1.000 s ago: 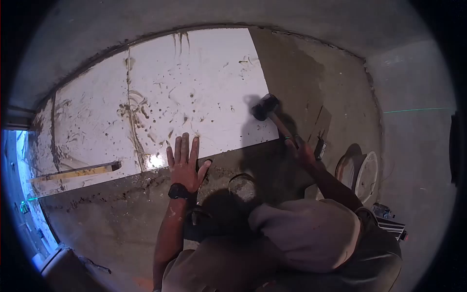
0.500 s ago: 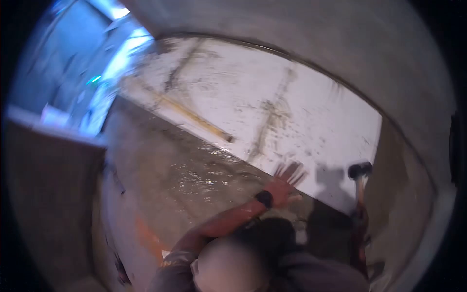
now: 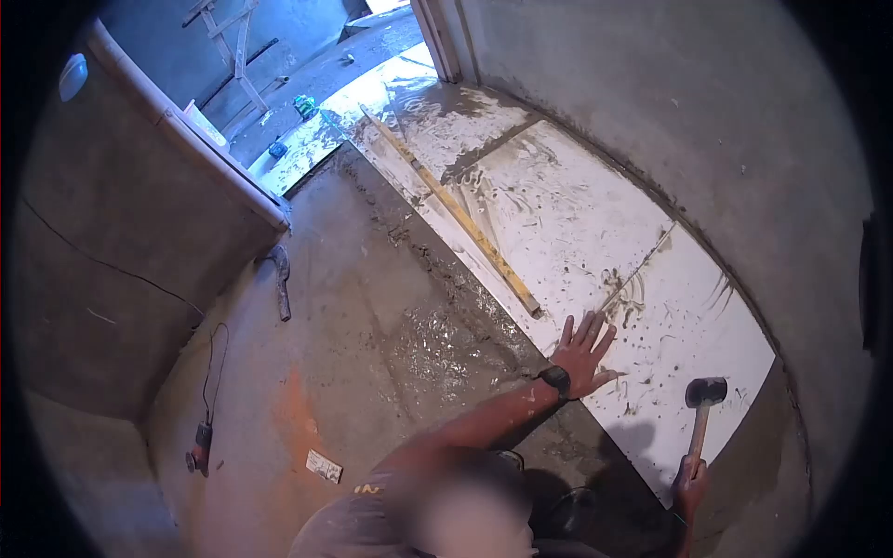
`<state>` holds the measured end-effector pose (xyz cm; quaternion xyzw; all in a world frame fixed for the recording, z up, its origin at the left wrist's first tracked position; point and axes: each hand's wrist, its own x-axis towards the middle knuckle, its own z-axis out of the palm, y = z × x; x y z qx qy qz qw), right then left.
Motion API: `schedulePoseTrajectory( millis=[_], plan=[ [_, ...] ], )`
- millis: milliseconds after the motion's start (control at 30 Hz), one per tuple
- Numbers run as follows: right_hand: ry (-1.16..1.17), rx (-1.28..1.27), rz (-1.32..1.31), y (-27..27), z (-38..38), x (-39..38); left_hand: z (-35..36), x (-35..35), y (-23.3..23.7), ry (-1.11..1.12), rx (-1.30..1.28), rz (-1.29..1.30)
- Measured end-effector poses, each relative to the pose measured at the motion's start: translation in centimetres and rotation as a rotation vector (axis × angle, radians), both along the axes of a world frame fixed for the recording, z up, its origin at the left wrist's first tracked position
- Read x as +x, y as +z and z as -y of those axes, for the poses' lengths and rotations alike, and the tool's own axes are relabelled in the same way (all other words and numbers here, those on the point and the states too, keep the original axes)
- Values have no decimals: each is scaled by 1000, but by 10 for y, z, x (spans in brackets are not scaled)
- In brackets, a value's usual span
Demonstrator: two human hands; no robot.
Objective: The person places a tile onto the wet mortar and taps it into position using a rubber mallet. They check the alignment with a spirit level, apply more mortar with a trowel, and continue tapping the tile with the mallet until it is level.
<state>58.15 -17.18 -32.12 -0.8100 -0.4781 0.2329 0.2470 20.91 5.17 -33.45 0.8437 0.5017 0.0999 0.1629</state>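
Note:
My left hand (image 3: 582, 355) lies flat with fingers spread on the mud-smeared white floor tile (image 3: 716, 321), close to its edge and near a joint. A dark band is around that wrist. At the right, my right hand (image 3: 689, 479) is wrapped round the wooden handle of a rubber mallet (image 3: 706, 391). The mallet's black head is over the tile; whether it touches is hard to tell. A long yellow level or straightedge (image 3: 465, 221) lies on the tiles beyond my left hand.
Wet mortar (image 3: 442, 344) borders the tiles on the left. A claw hammer (image 3: 282, 284), a corded red power tool (image 3: 200, 450) and a white label or packet (image 3: 324, 466) lie on the floor. A grey wall (image 3: 670, 102) runs along the right. A wooden frame (image 3: 237, 46) stands beyond the doorway.
The view has shifted and sharpened, showing more of the floor at left and the doorway. My left hand is now flat on the tile; the mallet stays in my right hand.

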Motion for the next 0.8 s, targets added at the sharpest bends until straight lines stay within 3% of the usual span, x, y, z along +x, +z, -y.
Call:
schedulePoseTrajectory(
  millis=[467,567,667,733,800],
  plan=[
    [-34,-64,-64,12,6,-16,1,0,-4,27,39,47],
    [-2,-80,48,16,3,-18,1,0,-2,9,14,14],
    [-143,-117,-198,-6,5,-1,1,-1,-1,11,13,28],
    [-55,111,-82,1,-6,-11,1,-1,-2,7,38,32],
    [-83,130,-140,24,-24,-30,2,-1,-1,3,33,37]
  ],
)
